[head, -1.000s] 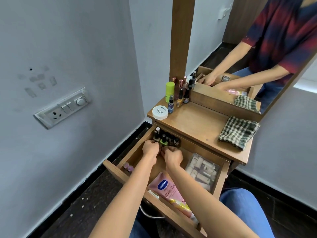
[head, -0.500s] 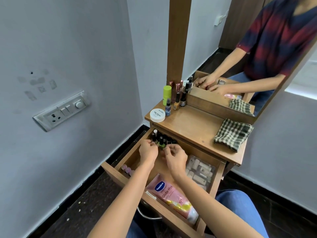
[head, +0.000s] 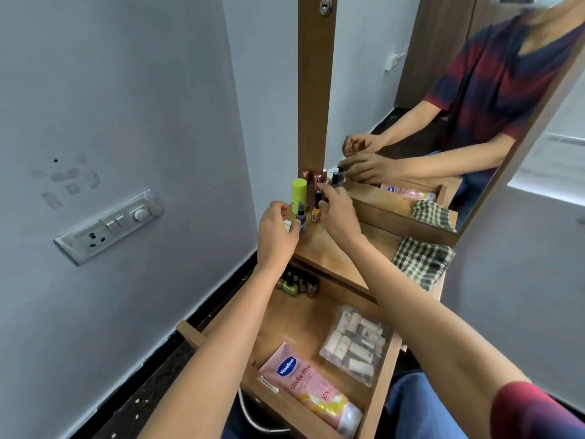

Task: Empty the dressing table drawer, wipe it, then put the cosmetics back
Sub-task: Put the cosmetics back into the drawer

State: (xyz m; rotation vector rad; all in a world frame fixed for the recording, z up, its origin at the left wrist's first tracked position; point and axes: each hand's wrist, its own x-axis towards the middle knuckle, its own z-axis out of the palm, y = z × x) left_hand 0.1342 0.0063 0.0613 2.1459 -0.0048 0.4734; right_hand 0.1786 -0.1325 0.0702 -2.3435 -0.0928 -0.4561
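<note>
Wooden surface (head: 332, 248) below the mirror, serving as the holding place while the open drawer (head: 380, 391) is emptied. The right hand (head: 337, 213) pinches a dark-capped bottle (head: 316, 204) among the standing group. The left hand (head: 277, 231) is curled beside the blue bottle (head: 300, 215); whether it holds anything cannot be told. Nail polish bottles (head: 294, 285), the pink tube (head: 310, 388) and the clear box (head: 357, 343) lie in the drawer. Good practice: set each bottle upright, let go only once it stands, avoid nudging its neighbours, and leave the checked cloth (head: 421, 261) free for wiping
</note>
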